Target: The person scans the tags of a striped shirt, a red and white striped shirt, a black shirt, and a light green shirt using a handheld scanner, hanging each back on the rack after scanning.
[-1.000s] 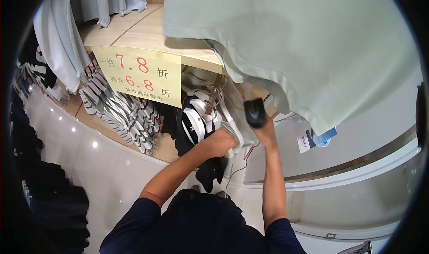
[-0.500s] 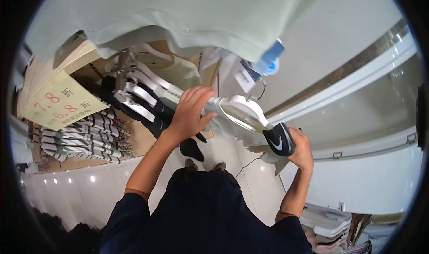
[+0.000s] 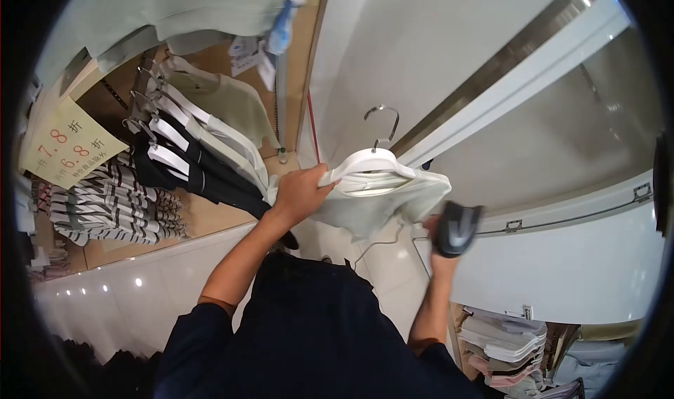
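Observation:
My left hand (image 3: 300, 194) pinches one arm of a white hanger (image 3: 373, 161), whose metal hook points up and hangs on nothing. A pale green top (image 3: 354, 211) hangs from it in front of me. In my right hand (image 3: 442, 261), just right of the top's far shoulder, is a black handheld steamer (image 3: 456, 230), blurred by motion. It is tilted up, showing a greyish triangular face, and looks apart from the cloth. The steamer hides most of my right fingers.
Dark and pale clothes on white hangers (image 3: 168, 157) hang on a rail at left. Folded striped garments (image 3: 116, 206) lie below, beside a yellow price sign (image 3: 70, 142). A cord (image 3: 382, 243) trails over the floor. At right stands a curved white panel (image 3: 547, 265); folded clothes (image 3: 502, 343) lie underneath.
My left hand, open beside the top earlier, now grips the hanger. The hanger has turned to face me and shifted left. The steamer has come away from the shoulder, and the view has shifted.

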The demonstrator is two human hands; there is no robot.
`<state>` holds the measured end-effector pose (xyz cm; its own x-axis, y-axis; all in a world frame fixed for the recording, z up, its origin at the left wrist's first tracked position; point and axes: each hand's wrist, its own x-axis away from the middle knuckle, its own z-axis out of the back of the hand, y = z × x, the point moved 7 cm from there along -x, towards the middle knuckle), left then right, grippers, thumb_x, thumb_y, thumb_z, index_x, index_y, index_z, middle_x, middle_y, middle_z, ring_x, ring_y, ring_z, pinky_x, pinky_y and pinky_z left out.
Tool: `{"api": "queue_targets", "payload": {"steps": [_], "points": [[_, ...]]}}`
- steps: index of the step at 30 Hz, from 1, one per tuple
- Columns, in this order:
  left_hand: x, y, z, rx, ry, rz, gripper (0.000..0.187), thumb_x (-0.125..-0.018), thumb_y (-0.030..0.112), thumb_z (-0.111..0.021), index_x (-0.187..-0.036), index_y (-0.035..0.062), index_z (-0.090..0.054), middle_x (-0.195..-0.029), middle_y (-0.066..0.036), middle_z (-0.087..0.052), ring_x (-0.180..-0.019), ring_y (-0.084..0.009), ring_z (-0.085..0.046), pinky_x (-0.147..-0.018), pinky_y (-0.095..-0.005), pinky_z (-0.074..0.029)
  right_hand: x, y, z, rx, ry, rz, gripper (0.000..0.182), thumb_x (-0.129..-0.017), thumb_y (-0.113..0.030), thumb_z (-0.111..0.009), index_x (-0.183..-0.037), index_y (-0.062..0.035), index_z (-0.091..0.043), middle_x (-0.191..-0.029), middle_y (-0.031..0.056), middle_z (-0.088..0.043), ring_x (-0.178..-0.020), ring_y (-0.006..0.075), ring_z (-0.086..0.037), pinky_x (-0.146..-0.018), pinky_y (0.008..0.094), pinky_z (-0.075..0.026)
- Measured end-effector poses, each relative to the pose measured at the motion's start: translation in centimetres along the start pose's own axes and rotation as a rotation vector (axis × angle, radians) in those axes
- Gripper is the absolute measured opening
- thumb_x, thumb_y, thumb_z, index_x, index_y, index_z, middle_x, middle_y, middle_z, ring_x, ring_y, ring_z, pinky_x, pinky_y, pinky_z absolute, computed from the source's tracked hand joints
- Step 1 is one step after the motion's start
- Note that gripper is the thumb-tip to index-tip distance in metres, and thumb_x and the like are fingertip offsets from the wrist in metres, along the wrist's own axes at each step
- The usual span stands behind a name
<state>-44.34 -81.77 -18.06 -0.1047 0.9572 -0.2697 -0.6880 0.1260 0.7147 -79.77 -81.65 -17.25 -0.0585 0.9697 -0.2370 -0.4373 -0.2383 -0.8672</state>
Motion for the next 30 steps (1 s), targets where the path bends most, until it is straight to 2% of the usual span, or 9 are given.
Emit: {"api": "queue_targets", "payload": {"steps": [2, 5, 7, 11, 15, 19, 23, 25, 30], "points": [[0.8, 1.9, -1.4, -0.036, -0.004, 0.013, 0.029, -0.09, 0.032, -0.071, -0.084, 0.0064, -0.061, -0.071, -0.018, -0.063, -0.071, -0.0423, -0.063, -0.062, -0.0494, -0.047, 2.0, 4.4, -3.3, -0.101, 0.004, 0.011, 0.055, -0.074, -0.002, -0.08, -0.124, 0.0085, -0.059, -0.118, 0.0174, -0.068, -0.107, 0.0255, -0.067, -0.097, 0.0378, -0.05], [2.3, 5.1, -4.0, -0.091, -0.043, 0.019, 0.023, -0.089, 0.029, -0.071, -0.087, 0.0083, -0.061, -0.074, -0.018, -0.065, -0.074, -0.0417, -0.065, -0.064, -0.0495, -0.049, -0.2, -1.2, -6.9, 0.039, -0.156, 0.218, 0.053, -0.071, 0.001, -0.075, -0.122, 0.0038, -0.063, -0.118, 0.021, -0.066, -0.107, 0.0367, -0.066, -0.094, 0.0372, -0.05], [3.7, 6.9, -5.5, -0.089, -0.054, 0.045, 0.019, -0.087, 0.025, -0.071, -0.089, 0.0094, -0.061, -0.076, -0.018, -0.066, -0.076, -0.0415, -0.066, -0.065, -0.0511, -0.05, 0.0, 1.0, -8.1, 0.033, -0.135, 0.346, 0.046, -0.075, 0.003, -0.074, -0.119, 0.0035, -0.064, -0.114, 0.019, -0.069, -0.102, 0.0306, -0.068, -0.091, 0.0348, -0.051], [6.3, 7.3, -7.2, -0.149, -0.063, 0.103, 0.018, -0.085, 0.018, -0.072, -0.093, 0.0082, -0.059, -0.077, -0.018, -0.066, -0.077, -0.0425, -0.066, -0.066, -0.0531, -0.05, 2.0, 5.0, -8.2, -0.274, -0.323, -0.126, 0.033, -0.08, 0.001, -0.077, -0.111, 0.0011, -0.066, -0.103, 0.0102, -0.071, -0.091, 0.0192, -0.066, -0.082, 0.0316, -0.052], [7.7, 4.5, -7.8, -0.191, -0.002, 0.257, 0.03, -0.092, 0.038, -0.069, -0.092, 0.0086, -0.062, -0.072, -0.02, -0.065, -0.073, -0.0434, -0.066, -0.065, -0.0541, -0.05, 2.4, 5.4, -5.5, -0.425, -0.438, -0.298, 0.028, -0.08, -0.002, -0.083, -0.103, -0.0028, -0.067, -0.09, 0.0011, -0.068, -0.083, 0.0118, -0.064, -0.072, 0.0266, -0.051], [9.2, 2.2, -8.2, -0.329, 0.08, 0.325, 0.036, -0.093, 0.045, -0.066, -0.088, 0.01, -0.066, -0.071, -0.02, -0.066, -0.071, -0.0428, -0.066, -0.063, -0.0537, -0.051, 0.7, 3.4, -4.4, -0.67, -0.577, -0.25, 0.034, -0.074, 0.007, -0.078, -0.104, -0.0036, -0.067, -0.089, 0.0039, -0.068, -0.092, 0.0159, -0.064, -0.082, 0.0323, -0.051], [9.7, 3.2, -7.3, -0.39, 0.069, 0.339, 0.034, -0.091, 0.043, -0.069, -0.087, 0.0094, -0.066, -0.071, -0.018, -0.066, -0.07, -0.0424, -0.066, -0.062, -0.0524, -0.05, -1.6, 2.2, -4.3, -0.879, -0.696, -0.17, 0.021, -0.08, 0.006, -0.067, -0.099, -0.0016, -0.067, -0.104, 0.0121, -0.068, -0.109, 0.0203, -0.061, -0.092, 0.0381, -0.05], [9.7, 3.6, -7.3, -0.355, 0.041, 0.392, 0.035, -0.09, 0.043, -0.072, -0.088, 0.008, -0.064, -0.069, -0.018, -0.064, -0.071, -0.041, -0.065, -0.063, -0.0498, -0.049, -2.5, 1.3, -4.3, -0.727, -0.787, -0.097, 0.018, -0.082, 0.007, -0.063, -0.098, -0.0007, -0.066, -0.106, 0.0131, -0.068, -0.107, 0.0223, -0.063, -0.093, 0.0384, -0.05], [8.6, 4.0, -7.2, -0.151, -0.021, 0.562, 0.038, -0.087, 0.042, -0.076, -0.093, 0.0051, -0.068, -0.073, -0.018, -0.066, -0.072, -0.0373, -0.064, -0.068, -0.046, -0.049, -2.7, 5.3, -5.8, -0.881, -0.575, -0.297, 0.022, -0.084, 0.003, -0.076, -0.103, -0.0009, -0.068, -0.102, 0.0069, -0.069, -0.097, 0.0152, -0.064, -0.089, 0.0312, -0.051]]}}
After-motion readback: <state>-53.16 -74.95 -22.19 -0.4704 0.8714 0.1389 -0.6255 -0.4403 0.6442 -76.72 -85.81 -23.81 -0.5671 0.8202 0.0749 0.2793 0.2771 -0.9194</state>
